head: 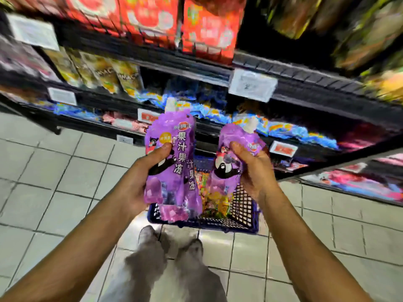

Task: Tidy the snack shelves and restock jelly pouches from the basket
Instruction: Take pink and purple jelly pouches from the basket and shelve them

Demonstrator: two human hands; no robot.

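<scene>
I see my left hand [142,177] gripping purple jelly pouches [172,162] at centre frame, at least two overlapping; the exact count is hidden. My right hand [250,171] clutches another crumpled pouch [229,158]. Below them the blue basket [246,205] is mostly covered. The shelves [305,88] across the top are blurred.
</scene>
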